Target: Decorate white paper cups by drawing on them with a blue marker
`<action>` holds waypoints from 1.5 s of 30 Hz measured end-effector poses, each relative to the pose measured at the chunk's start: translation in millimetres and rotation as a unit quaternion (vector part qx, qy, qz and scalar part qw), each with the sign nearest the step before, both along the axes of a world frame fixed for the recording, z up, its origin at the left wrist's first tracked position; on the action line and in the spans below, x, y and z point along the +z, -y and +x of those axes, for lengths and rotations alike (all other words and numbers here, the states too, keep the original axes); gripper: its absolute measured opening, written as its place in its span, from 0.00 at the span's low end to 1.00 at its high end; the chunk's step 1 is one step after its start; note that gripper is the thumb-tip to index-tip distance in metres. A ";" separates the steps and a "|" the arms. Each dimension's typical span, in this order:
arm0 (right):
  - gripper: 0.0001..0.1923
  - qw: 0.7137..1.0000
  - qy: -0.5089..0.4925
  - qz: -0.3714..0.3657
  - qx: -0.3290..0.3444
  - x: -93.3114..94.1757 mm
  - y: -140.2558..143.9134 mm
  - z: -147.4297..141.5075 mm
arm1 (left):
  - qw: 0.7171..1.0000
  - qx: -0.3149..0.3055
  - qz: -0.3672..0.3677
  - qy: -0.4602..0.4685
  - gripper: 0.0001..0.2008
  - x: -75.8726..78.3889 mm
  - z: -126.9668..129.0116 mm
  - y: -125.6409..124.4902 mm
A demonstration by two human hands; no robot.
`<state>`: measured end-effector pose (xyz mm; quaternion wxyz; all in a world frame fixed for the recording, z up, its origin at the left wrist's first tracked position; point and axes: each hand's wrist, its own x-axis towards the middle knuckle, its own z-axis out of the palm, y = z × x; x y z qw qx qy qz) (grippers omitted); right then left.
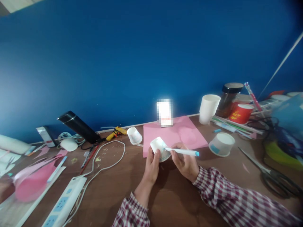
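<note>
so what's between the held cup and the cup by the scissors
In the head view, the marker, the right hand and the pink paper lie between.

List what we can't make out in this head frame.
All in the head view:
Left hand: some fingers hidden behind the held cup.
Marker: tip too small and blurred to confirm contact.
Bright block: details masked by pixelation.
Power strip: near end cut off by bottom edge.

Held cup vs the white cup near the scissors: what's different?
Pose: the held cup is tilted; the other cup stands upside down on the table.
Contact: the left hand grips the held cup, with the right hand's marker at it; no hand touches the other cup.
Shared: both are mainly white.
</note>
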<state>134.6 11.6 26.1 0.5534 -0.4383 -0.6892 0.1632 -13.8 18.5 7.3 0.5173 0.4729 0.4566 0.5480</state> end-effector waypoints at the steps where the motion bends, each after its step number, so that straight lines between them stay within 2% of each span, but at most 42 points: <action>1: 0.02 1.000 0.000 -0.004 -0.002 -0.7 -0.4 0.4 | 1.000 0.003 -0.003 0.009 0.22 -0.2 0.4 0.1; 28: 0.03 1.000 0.005 -0.019 -0.013 0.4 -1.5 2.0 | 0.999 0.025 -0.013 0.016 0.25 7.1 3.5 2.6; 45: 0.03 0.999 -0.018 -0.021 -0.021 5.2 -1.2 1.9 | 1.000 0.015 -0.009 0.004 0.24 2.7 2.5 1.6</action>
